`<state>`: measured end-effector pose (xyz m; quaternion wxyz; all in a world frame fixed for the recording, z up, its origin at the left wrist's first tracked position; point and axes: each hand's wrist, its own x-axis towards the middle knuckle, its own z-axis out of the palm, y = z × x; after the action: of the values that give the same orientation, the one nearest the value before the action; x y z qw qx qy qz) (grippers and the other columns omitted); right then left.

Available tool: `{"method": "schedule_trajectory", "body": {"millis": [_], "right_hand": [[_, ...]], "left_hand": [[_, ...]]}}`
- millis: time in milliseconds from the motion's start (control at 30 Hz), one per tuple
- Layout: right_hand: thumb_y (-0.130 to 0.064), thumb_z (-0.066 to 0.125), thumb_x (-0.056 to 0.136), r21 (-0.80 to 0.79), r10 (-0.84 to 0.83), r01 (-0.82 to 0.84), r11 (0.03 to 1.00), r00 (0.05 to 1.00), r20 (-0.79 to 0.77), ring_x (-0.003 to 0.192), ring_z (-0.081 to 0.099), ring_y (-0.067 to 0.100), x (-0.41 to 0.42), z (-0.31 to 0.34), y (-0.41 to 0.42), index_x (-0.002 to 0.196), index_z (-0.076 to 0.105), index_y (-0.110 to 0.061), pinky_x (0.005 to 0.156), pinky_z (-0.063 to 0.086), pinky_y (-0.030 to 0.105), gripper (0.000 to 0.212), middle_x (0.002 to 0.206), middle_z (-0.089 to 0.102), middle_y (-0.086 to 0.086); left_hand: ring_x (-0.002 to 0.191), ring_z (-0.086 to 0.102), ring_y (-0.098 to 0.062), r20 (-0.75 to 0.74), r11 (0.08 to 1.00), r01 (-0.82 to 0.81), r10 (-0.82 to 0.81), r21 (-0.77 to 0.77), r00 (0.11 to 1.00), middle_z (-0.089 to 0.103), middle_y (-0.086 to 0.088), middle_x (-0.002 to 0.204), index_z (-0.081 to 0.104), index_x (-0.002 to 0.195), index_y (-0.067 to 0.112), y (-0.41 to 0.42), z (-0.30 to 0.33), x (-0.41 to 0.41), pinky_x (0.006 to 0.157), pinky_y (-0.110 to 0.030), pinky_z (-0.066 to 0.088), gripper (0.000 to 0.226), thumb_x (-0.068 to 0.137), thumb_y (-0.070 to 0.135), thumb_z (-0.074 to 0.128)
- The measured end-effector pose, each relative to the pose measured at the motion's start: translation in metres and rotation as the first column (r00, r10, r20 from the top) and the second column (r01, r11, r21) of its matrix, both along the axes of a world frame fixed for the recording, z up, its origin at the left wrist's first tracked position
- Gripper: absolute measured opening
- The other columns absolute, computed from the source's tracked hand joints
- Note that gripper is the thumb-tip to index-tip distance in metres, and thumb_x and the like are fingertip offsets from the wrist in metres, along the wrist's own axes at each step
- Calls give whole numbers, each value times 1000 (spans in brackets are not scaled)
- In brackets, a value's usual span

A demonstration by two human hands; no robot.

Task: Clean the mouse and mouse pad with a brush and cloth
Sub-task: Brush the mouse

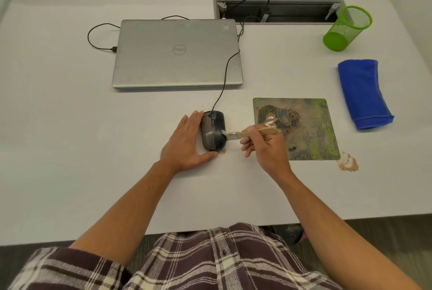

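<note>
Head view: a pale desk [70,126] is seen from above, with both bare forearms reaching out over a plaid shirt [198,264].
Mouse: the black wired mouse [214,132] is set on the desk just left of the mouse pad, not on it; brownish dust is streaked over its top.
Left hand: the left hand [185,142] is laid flat against the mouse's left side, fingers held together along it and the thumb curled round its near end.
Right hand: the brush's wooden handle is pinched by the right hand [264,144] between thumb and bent fingers.
Brush: the brush [243,134] is held roughly level, its pale bristles touching the mouse's right flank.
Mouse pad: the green printed mouse pad [304,126] is lying flat, right of the mouse, partly under the right hand.
Dust: a brown powder patch [349,163] is seen at the pad's near right corner.
Cloth: the folded blue cloth [364,93] is lying well right of the pad.
Other items: a closed grey laptop [177,53] and a green mesh cup [346,29] are placed farther back.
</note>
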<state>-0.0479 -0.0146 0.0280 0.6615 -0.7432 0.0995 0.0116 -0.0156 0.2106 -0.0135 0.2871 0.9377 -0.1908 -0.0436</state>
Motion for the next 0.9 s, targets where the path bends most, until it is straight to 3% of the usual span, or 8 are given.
{"method": "schedule_trajectory", "body": {"millis": [267, 400, 567, 733, 900], "right_hand": [[-33, 53, 92, -70, 85, -84, 994, 996, 11, 56, 65, 26, -26, -6, -3, 81, 71, -13, 50, 54, 35, 29, 68, 70, 5], [-30, 55, 93, -85, -2, 6, 996, 999, 51, 58, 67, 23, -16, 1, -7, 84, 72, -13, 52, 56, 35, 26, 68, 71, 4], [-34, 57, 90, -152, -14, 41, 987, 984, 176, 62, 66, 12, 11, 14, 6, 85, 69, -27, 55, 52, 20, 15, 73, 69, -6], [-27, 56, 91, -203, 10, 12, 979, 994, 106, 70, 68, 17, 29, 10, 19, 89, 67, -28, 65, 58, 43, 11, 74, 70, -2], [-28, 57, 89, -203, 4, 9, 979, 998, 64, 63, 67, 14, 28, 7, 22, 81, 67, -24, 57, 55, 36, 13, 69, 69, 2]], "left_hand": [[146, 15, -17, -5, 1000, -4, 4, -11, 1000, 25, -8, 157, 16, 152, 7, 0, 4, -1, 116, -16, -7, 109, 73, 68, 61], [146, 14, -16, -13, 1000, -3, 2, -12, 1000, 25, -8, 158, 16, 152, 7, 0, 4, 0, 117, -18, -6, 109, 73, 69, 60], [146, 15, -17, -20, 1000, -7, 7, -18, 1000, 26, -8, 157, 16, 152, 8, 0, 5, -1, 116, -17, -6, 110, 71, 70, 59], [141, 6, -1, 1, 1000, -10, 10, -28, 1000, 24, -8, 158, 15, 152, 9, 0, 5, -2, 115, -14, -8, 110, 72, 70, 59], [146, 14, -16, -17, 1000, -10, 10, -19, 1000, 25, -8, 158, 14, 152, 10, -1, 4, -1, 116, -17, -6, 109, 72, 66, 64]]}}
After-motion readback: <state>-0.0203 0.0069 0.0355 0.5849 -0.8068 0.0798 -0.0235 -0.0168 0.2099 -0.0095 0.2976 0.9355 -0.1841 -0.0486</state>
